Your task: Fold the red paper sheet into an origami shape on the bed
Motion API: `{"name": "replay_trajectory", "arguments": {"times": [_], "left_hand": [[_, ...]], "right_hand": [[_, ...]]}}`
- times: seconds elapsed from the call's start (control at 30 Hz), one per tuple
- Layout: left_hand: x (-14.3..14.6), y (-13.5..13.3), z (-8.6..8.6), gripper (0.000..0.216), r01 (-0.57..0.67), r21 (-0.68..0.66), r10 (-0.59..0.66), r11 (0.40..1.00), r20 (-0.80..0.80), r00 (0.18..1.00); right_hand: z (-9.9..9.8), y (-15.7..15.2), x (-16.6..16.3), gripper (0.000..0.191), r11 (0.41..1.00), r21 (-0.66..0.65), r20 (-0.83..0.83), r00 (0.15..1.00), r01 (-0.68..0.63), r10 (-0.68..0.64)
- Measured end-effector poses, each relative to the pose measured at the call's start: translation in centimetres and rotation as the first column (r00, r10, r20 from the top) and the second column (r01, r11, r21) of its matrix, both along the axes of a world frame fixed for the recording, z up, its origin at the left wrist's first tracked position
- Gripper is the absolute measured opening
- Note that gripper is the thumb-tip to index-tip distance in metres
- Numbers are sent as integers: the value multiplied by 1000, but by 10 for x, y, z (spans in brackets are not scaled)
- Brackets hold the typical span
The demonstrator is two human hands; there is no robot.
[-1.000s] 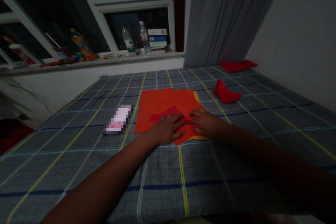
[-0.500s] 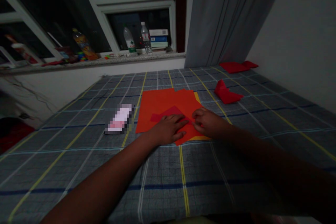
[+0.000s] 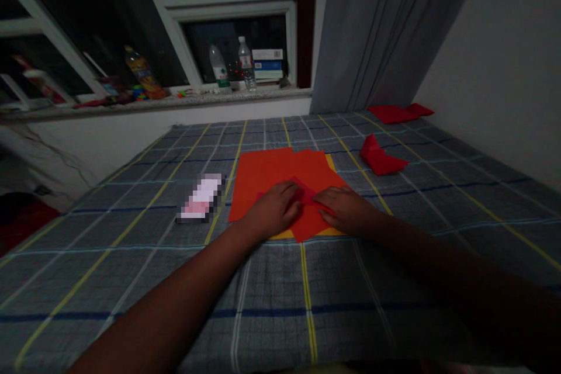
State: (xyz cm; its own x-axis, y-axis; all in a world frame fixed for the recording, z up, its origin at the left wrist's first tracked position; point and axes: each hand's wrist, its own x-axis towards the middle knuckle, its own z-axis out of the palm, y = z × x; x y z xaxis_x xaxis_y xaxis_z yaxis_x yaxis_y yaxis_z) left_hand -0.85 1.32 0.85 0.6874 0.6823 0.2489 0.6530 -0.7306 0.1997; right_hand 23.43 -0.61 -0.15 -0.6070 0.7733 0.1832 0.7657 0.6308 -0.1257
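Note:
A small folded sheet of red paper (image 3: 307, 190) lies on a pile of orange paper sheets (image 3: 260, 172), partly covered by my hands. My left hand (image 3: 277, 205) is closed on its left part, the fingers curled and the thumb near them. From the other side my right hand (image 3: 344, 208) grips the right part, fingertips close together on the paper. Yellow paper (image 3: 331, 232) peeks out from under the orange sheets. To the right stands a red folded paper shape (image 3: 377, 159) with a raised point.
A phone (image 3: 201, 198) with a blurred screen lies left of the paper pile on the checked cloth (image 3: 272, 315). Flat red paper (image 3: 394, 114) rests at the far right corner. Bottles (image 3: 246, 64) and boxes (image 3: 268, 64) line the windowsill (image 3: 175, 104).
My left hand has gone from lying flat to curled fingers, slightly further up on the red paper. My right fingers have moved onto its right part. The view has shifted slightly.

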Motion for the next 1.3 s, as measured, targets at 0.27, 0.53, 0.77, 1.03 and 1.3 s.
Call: {"name": "replay_trajectory", "arguments": {"times": [0.27, 0.53, 0.77, 1.03, 1.3], "left_hand": [[-31, 13, 7, 41, -472, 110, 485, 875, -216, 848], [-32, 16, 8, 38, -477, 45, 470, 878, -273, 839], [-32, 18, 9, 48, -501, -53, 468, 864, -283, 837], [-33, 22, 6, 37, -470, -145, 451, 871, -147, 881], [-33, 24, 6, 19, -409, -113, 395, 906, -126, 910]], "right_hand": [[9, -3, 0, 23, 996, 19, 102, 991, 86, -87], [7, -2, 0, 22, 997, 22, 102, 992, 74, -76], [8, -2, 0, 24, 997, 9, 113, 990, 80, -81], [7, 0, 0, 26, 997, -7, 97, 992, 81, -80], [6, 1, 1, 27, 998, -29, 38, 998, 59, -58]]}}
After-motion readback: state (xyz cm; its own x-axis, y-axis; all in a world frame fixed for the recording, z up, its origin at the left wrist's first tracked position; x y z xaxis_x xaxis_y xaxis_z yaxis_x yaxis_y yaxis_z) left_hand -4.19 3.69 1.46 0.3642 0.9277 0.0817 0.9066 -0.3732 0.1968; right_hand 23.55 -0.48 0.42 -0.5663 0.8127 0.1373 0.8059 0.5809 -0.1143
